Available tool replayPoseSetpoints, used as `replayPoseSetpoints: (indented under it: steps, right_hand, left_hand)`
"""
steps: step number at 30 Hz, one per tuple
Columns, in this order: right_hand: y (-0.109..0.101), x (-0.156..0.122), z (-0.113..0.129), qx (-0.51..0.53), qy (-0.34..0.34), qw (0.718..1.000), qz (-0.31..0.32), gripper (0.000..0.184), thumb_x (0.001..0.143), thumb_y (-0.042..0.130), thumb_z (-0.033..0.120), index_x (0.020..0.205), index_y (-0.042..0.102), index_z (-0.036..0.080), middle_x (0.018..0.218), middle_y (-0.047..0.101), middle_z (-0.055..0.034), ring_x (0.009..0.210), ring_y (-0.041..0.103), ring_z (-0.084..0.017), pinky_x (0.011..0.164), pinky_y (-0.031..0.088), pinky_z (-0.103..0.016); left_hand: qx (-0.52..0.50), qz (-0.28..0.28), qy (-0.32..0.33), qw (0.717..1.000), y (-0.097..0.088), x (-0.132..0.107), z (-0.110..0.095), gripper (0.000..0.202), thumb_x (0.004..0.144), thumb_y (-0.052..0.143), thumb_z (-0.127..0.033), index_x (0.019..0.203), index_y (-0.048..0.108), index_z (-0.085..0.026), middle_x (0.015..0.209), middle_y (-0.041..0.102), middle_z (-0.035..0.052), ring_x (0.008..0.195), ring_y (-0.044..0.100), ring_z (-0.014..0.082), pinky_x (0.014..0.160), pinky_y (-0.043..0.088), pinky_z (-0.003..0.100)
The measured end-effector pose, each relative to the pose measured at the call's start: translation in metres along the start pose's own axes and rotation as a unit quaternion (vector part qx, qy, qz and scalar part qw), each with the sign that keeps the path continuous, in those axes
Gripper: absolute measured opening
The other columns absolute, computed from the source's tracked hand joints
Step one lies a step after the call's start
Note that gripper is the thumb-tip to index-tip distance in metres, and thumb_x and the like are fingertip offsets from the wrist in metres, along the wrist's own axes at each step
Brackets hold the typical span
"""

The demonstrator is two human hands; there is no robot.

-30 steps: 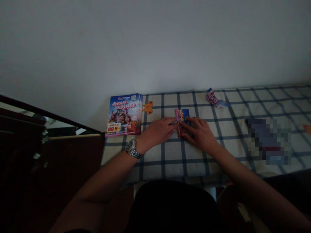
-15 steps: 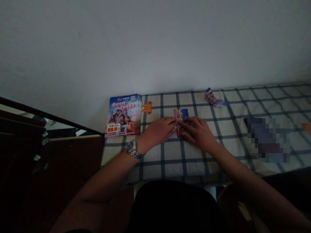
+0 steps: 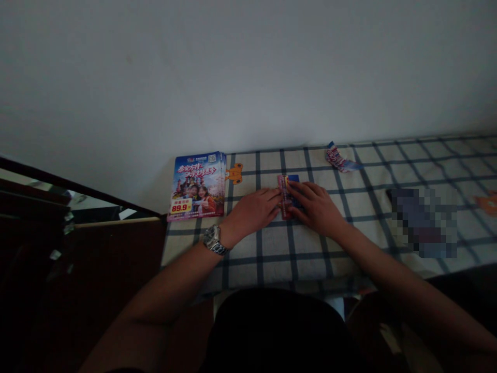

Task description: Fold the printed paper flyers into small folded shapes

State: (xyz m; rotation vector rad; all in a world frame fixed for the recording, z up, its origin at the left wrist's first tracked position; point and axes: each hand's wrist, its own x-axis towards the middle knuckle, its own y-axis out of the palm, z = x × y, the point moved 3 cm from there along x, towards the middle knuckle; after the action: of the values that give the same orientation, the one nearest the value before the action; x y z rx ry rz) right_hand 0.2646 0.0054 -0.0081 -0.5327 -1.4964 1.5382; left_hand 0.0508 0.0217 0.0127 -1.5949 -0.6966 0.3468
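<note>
Lying on a pale cloth (image 3: 274,264) with dark checks, between two bare hands: one folded paper (image 3: 286,196), printed pink and red along its left part and blue with some yellow at its upper right, its long side running away from the person. Left hand (image 3: 256,210): fingers close together and bent, tips touching the paper's left edge; whether they pinch it cannot be told. Right hand (image 3: 316,210): fingers somewhat apart, laid over the paper's right part, thumb near its lower end, set well off from the forefinger. On the left wrist, one metal-banded watch (image 3: 214,240). Left of the hands, at the cloth's left end, one stack of leaflets (image 3: 197,187), edges slightly uneven, top sheet blue above and pink below, bearing a square code and the figure 89.9. Just beside the stack, one orange bear figure (image 3: 235,173), partly covered by it. Beyond the right hand, toward the wall (image 3: 248,77), one crumpled paper strip (image 3: 341,159) in blue, white and red. Farther right, one dark object (image 3: 415,217), blurred into blocks, its kind unreadable; near the frame edge, one orange patch (image 3: 488,202), cut off
</note>
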Motion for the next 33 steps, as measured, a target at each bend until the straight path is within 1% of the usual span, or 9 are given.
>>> replayPoseSetpoints:
  steps: [3, 5, 8, 12, 15, 22, 29, 33]
  right_hand:
    - [0.003, 0.007, -0.004, -0.005, -0.019, 1.000, 0.007, 0.064, 0.106, 0.052, 0.046, 0.164, 0.039, 0.022, 0.167, 0.045, -0.0102, 0.149, 0.042, -0.037, 0.119, 0.040, -0.058]
    - [0.005, 0.011, -0.006, -0.002, -0.034, 0.999, 0.014, 0.067, 0.107, 0.051, 0.047, 0.166, 0.034, 0.022, 0.168, 0.044, -0.0105, 0.152, 0.040, -0.036, 0.122, 0.038, -0.058]
    - [0.007, 0.015, -0.008, 0.002, -0.040, 0.999, 0.016, 0.069, 0.107, 0.051, 0.047, 0.167, 0.031, 0.022, 0.167, 0.044, -0.0105, 0.154, 0.040, -0.035, 0.123, 0.037, -0.059]
    - [0.007, 0.015, -0.007, 0.004, -0.035, 0.999, 0.011, 0.068, 0.106, 0.052, 0.046, 0.167, 0.033, 0.021, 0.168, 0.044, -0.0107, 0.154, 0.040, -0.034, 0.124, 0.036, -0.057]
    - [0.006, 0.016, -0.006, 0.004, -0.030, 1.000, 0.007, 0.065, 0.106, 0.052, 0.047, 0.164, 0.037, 0.021, 0.167, 0.045, -0.0109, 0.153, 0.041, -0.034, 0.123, 0.036, -0.056]
    - [0.003, 0.020, -0.008, 0.003, -0.019, 1.000, 0.001, 0.059, 0.106, 0.053, 0.047, 0.158, 0.046, 0.020, 0.164, 0.050, -0.0108, 0.148, 0.047, -0.033, 0.119, 0.039, -0.054]
    - [0.007, 0.020, -0.014, 0.014, -0.017, 1.000, -0.002, 0.053, 0.110, 0.045, 0.040, 0.160, 0.045, 0.022, 0.163, 0.051, -0.0083, 0.148, 0.048, -0.031, 0.119, 0.040, -0.052]
    - [0.009, 0.019, -0.016, 0.018, -0.016, 1.000, -0.005, 0.055, 0.109, 0.046, 0.038, 0.162, 0.042, 0.025, 0.163, 0.051, -0.0081, 0.148, 0.048, -0.031, 0.118, 0.041, -0.053]
  left_hand:
    - [0.001, 0.001, 0.002, 1.000, 0.000, 0.000, 0.000, 0.041, 0.109, 0.049, -0.029, 0.145, 0.056, -0.012, 0.149, 0.061, 0.0120, 0.130, 0.060, 0.0256, 0.109, 0.055, 0.041]
    - [-0.003, -0.001, 0.005, 1.000, 0.000, 0.000, 0.000, 0.041, 0.108, 0.049, -0.028, 0.145, 0.055, -0.012, 0.149, 0.060, 0.0118, 0.131, 0.060, 0.0255, 0.110, 0.054, 0.042]
    - [-0.005, -0.006, 0.004, 1.000, 0.000, -0.001, 0.001, 0.040, 0.108, 0.049, -0.027, 0.145, 0.056, -0.014, 0.149, 0.061, 0.0111, 0.132, 0.060, 0.0253, 0.112, 0.052, 0.042]
    - [-0.004, -0.003, -0.002, 1.000, -0.001, -0.001, 0.000, 0.039, 0.107, 0.049, -0.027, 0.143, 0.057, -0.014, 0.148, 0.062, 0.0109, 0.132, 0.060, 0.0253, 0.113, 0.051, 0.042]
    - [-0.003, 0.000, -0.002, 1.000, -0.002, -0.001, -0.001, 0.040, 0.107, 0.050, -0.026, 0.145, 0.056, -0.013, 0.149, 0.060, 0.0114, 0.133, 0.060, 0.0257, 0.112, 0.052, 0.041]
    - [-0.008, -0.006, -0.002, 1.000, -0.002, -0.001, 0.000, 0.040, 0.107, 0.051, -0.026, 0.145, 0.055, -0.014, 0.149, 0.061, 0.0109, 0.131, 0.061, 0.0257, 0.111, 0.053, 0.041]
    - [-0.017, -0.006, -0.002, 1.000, -0.002, -0.001, 0.002, 0.041, 0.106, 0.053, -0.026, 0.146, 0.055, -0.015, 0.149, 0.061, 0.0098, 0.132, 0.060, 0.0251, 0.113, 0.052, 0.041]
    - [-0.016, -0.013, 0.003, 1.000, 0.001, -0.001, 0.003, 0.041, 0.106, 0.052, -0.027, 0.146, 0.056, -0.016, 0.148, 0.062, 0.0099, 0.132, 0.060, 0.0249, 0.114, 0.050, 0.042]
